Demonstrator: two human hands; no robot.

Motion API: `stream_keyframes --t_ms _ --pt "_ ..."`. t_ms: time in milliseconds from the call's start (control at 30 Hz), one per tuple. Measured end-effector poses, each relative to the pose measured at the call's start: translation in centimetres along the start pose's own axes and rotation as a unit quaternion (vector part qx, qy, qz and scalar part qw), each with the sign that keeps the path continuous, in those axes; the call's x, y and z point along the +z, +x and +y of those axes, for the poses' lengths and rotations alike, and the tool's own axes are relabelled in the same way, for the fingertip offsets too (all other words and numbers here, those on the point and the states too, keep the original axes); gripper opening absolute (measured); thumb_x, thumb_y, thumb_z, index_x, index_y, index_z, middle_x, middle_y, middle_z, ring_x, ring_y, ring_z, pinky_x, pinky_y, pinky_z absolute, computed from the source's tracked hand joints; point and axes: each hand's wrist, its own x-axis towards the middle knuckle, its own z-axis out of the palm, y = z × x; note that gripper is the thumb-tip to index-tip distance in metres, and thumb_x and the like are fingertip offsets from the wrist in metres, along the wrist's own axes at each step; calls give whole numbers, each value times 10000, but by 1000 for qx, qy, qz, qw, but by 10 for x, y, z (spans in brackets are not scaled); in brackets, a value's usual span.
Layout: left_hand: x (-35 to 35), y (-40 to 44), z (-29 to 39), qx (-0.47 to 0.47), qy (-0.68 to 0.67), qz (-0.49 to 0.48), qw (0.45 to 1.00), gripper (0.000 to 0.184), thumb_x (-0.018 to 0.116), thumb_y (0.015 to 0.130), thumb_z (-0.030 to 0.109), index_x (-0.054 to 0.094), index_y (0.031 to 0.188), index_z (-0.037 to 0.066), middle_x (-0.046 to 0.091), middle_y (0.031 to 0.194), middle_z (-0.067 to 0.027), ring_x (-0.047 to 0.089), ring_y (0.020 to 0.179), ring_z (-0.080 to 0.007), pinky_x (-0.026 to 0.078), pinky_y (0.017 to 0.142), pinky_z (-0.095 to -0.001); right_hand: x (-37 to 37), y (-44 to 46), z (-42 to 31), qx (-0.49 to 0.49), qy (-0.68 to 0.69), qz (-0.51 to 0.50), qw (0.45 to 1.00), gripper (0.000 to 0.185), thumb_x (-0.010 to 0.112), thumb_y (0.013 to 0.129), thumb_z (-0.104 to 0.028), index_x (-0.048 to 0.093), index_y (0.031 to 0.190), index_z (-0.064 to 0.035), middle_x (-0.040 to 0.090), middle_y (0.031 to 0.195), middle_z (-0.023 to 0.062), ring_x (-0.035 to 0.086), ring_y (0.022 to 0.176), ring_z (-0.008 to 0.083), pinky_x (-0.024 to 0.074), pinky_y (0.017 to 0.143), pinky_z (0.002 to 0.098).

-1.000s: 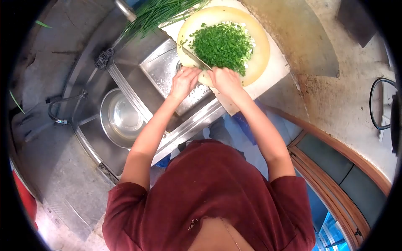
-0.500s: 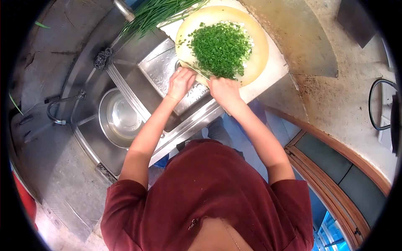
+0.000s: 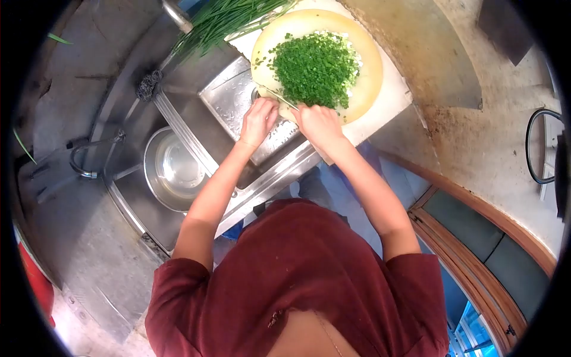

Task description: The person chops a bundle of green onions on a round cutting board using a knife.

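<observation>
A round, pale yellow cutting board point(image 3: 372, 77) carries a heap of finely chopped green onions point(image 3: 315, 68). My right hand point(image 3: 316, 122) is wrapped round the handle of a knife point(image 3: 278, 96), whose narrow blade points up and left over the board's near left edge. Just left of it, my left hand point(image 3: 259, 119) has its fingers curled together near the blade, at the board's edge above the sink. Whatever those fingers hold is too small and hidden to make out.
Long uncut green onions point(image 3: 229, 21) lie beyond the sink point(image 3: 229, 98). A metal bowl point(image 3: 175, 169) sits in the left basin, below a faucet point(image 3: 83, 169). A wire scrubber point(image 3: 147, 85) rests near the divider. The right wall is stained.
The knife blade has tilted from a steeper slant to a flatter one and sits closer to the board's near edge. My hands have shifted only slightly.
</observation>
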Motion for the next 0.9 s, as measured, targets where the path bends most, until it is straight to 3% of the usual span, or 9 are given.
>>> stream_keyframes --t_ms 133,367,433,567,700,867,900 --pt "4 -10 -3 -59 32 -10 998 138 649 738 4 602 863 45 619 865 -115 604 841 -297 487 743 -375 15 -12 -1 19 -4 -26 999 305 436 921 -233 621 826 -9 646 701 191 656 674 331 506 628 436" --pt "1 -4 6 -28 28 -2 999 129 645 745 28 561 838 60 601 823 -91 583 813 -291 488 733 -369 -9 -7 -4 34 7 -26 999 306 446 919 -247 630 837 -16 654 718 177 656 707 339 507 655 437" --pt "3 -4 7 -33 15 -3 999 139 646 743 26 556 843 60 601 829 -91 584 814 -291 489 732 -366 -11 -17 -7 51 -13 -60 997 309 447 918 -250 632 841 -16 653 718 180 655 709 344 505 655 439" --pt "7 -8 4 -65 -8 7 998 123 650 743 16 574 838 37 613 826 -130 595 806 -324 483 715 -389 22 5 3 -8 2 6 1000 302 454 910 -243 629 804 -22 646 700 190 653 669 347 509 627 442" --pt "5 -4 8 -46 19 2 999 160 644 735 11 547 853 58 603 815 -87 585 798 -300 489 718 -378 -10 -4 -7 23 28 -34 999 304 443 912 -228 630 798 -18 651 754 208 655 724 345 501 657 454" --pt "12 -6 11 -76 -6 8 997 159 646 734 14 552 856 53 607 798 -95 588 786 -303 490 716 -376 18 4 -2 15 -1 -36 999 220 469 845 -150 633 811 -6 651 739 209 663 725 334 517 665 441" --pt "12 -6 12 -85 -11 16 996 154 646 735 15 553 852 52 609 796 -95 590 783 -303 490 715 -375 16 5 -1 7 11 -21 1000 253 469 868 -194 626 812 -5 643 715 211 657 703 343 516 654 447"
